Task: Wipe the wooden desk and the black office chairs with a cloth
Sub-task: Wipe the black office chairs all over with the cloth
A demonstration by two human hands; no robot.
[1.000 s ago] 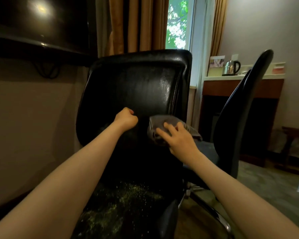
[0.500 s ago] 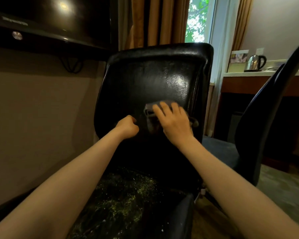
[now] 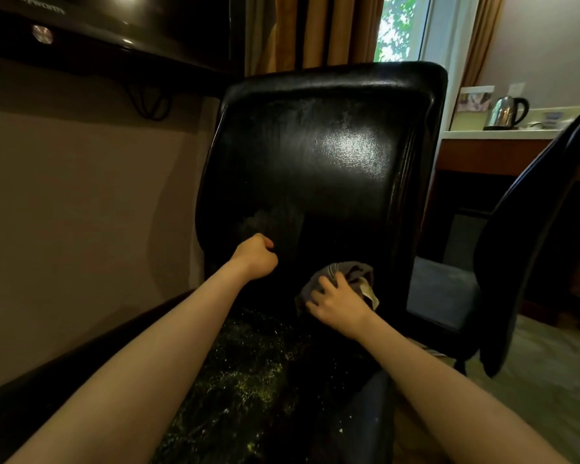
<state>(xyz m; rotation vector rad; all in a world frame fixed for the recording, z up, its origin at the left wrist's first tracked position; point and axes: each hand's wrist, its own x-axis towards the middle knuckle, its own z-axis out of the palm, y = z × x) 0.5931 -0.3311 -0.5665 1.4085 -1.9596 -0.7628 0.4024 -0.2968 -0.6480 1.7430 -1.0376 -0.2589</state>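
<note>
Your left hand is before the lower left of the office chair's backrest, and your right hand holds the cloth against it just to the right, above the seat. A second chair stands at right, before the counter bearing a kettle; curtains and a window lie behind the backrest, a television up at left

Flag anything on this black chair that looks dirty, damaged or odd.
The seat is strewn with pale yellowish specks, debris or flaking, I cannot tell which. A dull cloudy smear sits on the backrest just above the left hand. The right hand grips the cloth lower down.
</note>
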